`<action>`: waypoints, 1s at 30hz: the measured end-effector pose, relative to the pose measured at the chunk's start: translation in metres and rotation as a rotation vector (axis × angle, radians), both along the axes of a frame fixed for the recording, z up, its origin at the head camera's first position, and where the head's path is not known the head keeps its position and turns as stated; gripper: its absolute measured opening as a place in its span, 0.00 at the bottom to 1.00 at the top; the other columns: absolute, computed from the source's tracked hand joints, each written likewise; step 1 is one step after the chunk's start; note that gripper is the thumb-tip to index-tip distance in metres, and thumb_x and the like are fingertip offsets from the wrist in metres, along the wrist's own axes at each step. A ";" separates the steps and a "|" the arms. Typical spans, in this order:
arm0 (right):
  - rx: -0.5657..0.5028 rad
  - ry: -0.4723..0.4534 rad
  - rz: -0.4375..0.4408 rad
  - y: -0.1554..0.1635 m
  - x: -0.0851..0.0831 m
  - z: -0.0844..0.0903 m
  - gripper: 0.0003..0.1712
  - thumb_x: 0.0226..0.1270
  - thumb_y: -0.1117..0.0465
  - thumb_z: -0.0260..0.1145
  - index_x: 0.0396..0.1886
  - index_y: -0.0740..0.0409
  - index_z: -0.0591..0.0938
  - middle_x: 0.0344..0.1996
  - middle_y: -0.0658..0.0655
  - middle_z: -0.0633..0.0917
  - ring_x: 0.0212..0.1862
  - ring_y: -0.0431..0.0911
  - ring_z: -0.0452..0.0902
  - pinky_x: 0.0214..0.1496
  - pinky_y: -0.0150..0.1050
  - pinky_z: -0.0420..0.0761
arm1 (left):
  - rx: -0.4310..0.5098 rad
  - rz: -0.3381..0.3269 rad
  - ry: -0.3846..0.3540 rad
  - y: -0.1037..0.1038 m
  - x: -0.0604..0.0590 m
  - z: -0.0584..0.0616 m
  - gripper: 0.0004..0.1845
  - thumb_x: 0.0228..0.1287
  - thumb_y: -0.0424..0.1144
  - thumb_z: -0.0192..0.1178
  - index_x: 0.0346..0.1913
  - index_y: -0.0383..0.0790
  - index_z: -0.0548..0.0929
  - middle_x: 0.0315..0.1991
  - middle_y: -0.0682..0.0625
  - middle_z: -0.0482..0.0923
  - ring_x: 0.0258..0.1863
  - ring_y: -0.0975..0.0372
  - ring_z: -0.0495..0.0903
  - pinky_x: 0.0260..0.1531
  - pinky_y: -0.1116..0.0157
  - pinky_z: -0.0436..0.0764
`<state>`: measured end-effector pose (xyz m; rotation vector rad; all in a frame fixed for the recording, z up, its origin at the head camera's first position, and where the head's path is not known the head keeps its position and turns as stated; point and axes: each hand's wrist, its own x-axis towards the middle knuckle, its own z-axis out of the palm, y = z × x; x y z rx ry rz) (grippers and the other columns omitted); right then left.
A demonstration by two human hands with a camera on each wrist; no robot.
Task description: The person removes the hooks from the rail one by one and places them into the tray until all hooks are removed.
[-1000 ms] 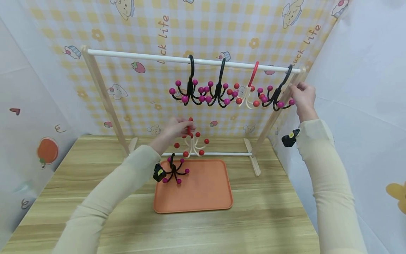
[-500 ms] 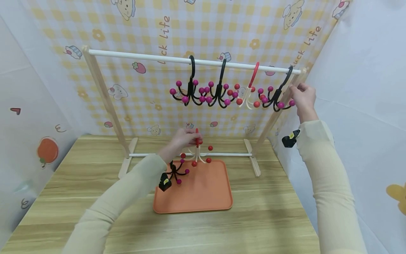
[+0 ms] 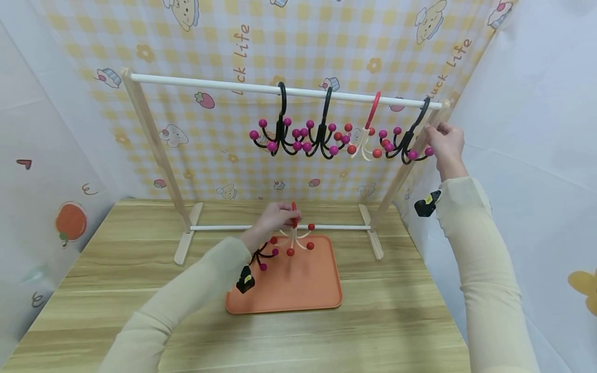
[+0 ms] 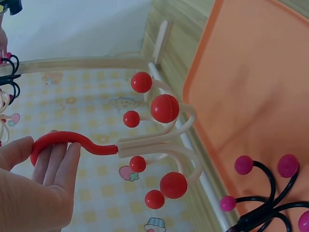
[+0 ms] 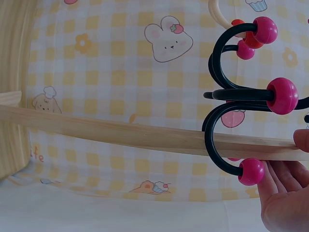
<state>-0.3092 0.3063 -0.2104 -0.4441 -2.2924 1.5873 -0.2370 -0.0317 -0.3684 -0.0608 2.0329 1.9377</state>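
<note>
My left hand [image 3: 274, 220] grips the red hook of a white hanger hook [image 4: 137, 147] whose curved arms end in red balls. It hangs over the back of the orange tray [image 3: 298, 292]. Lying at the tray's left is a black hanger hook [image 4: 256, 216] with magenta balls, partly covered by my left arm in the head view. My right hand [image 3: 446, 144] holds the rack's right wooden post [image 5: 145, 137], thumb on one side and fingers on the other. Right beside it a black hanger hook with magenta balls [image 3: 407, 139] hangs on the white rail [image 3: 205, 84].
Two more black hanger hooks [image 3: 280, 133] and a white-and-red hanger hook [image 3: 361, 140] hang along the rail's right half. A white lower bar [image 3: 219, 228] joins the rack's wooden feet [image 3: 373, 243] behind the tray. White cloth [image 3: 536, 171] closes off the right side.
My left hand has moved down and slightly right, bringing the white-and-red hanger hook lower over the tray. My right hand stays on the post.
</note>
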 end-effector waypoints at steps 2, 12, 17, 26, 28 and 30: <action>0.000 -0.001 0.002 0.000 0.000 0.000 0.28 0.64 0.50 0.53 0.63 0.54 0.65 0.61 0.55 0.64 0.59 0.48 0.62 0.58 0.41 0.63 | -0.004 0.001 0.001 0.001 0.002 -0.005 0.07 0.59 0.32 0.57 0.36 0.29 0.76 0.36 0.38 0.79 0.29 0.59 0.79 0.42 0.57 0.76; 0.004 0.009 0.013 0.001 0.000 -0.001 0.29 0.64 0.50 0.52 0.63 0.54 0.64 0.62 0.55 0.64 0.60 0.48 0.61 0.59 0.42 0.62 | -0.003 0.009 -0.023 0.005 0.008 -0.029 0.07 0.58 0.32 0.57 0.35 0.29 0.75 0.37 0.38 0.79 0.30 0.58 0.79 0.44 0.55 0.74; -0.004 0.010 0.012 0.001 0.000 -0.001 0.29 0.64 0.50 0.53 0.63 0.53 0.64 0.62 0.55 0.64 0.59 0.48 0.61 0.58 0.42 0.62 | 0.006 0.022 -0.013 0.005 0.012 -0.038 0.06 0.58 0.31 0.57 0.30 0.29 0.75 0.35 0.40 0.80 0.28 0.58 0.79 0.43 0.55 0.75; -0.004 0.011 0.013 0.000 0.001 0.000 0.28 0.64 0.51 0.53 0.63 0.54 0.65 0.61 0.56 0.65 0.58 0.48 0.62 0.57 0.40 0.64 | 0.012 0.038 -0.016 0.003 0.013 -0.054 0.05 0.58 0.30 0.56 0.33 0.27 0.76 0.38 0.35 0.78 0.28 0.59 0.79 0.40 0.58 0.76; 0.000 0.010 0.013 0.000 0.001 0.000 0.27 0.64 0.51 0.53 0.62 0.54 0.66 0.61 0.56 0.65 0.58 0.48 0.62 0.57 0.40 0.64 | 0.012 0.039 -0.013 0.003 0.013 -0.057 0.06 0.59 0.29 0.56 0.34 0.26 0.76 0.39 0.33 0.77 0.28 0.58 0.79 0.40 0.58 0.76; 0.001 0.010 0.014 0.000 0.002 0.000 0.27 0.64 0.52 0.53 0.62 0.54 0.66 0.61 0.56 0.65 0.58 0.48 0.62 0.58 0.40 0.64 | 0.008 0.044 -0.006 0.002 0.013 -0.060 0.06 0.59 0.28 0.55 0.35 0.25 0.75 0.38 0.33 0.77 0.29 0.58 0.79 0.40 0.58 0.77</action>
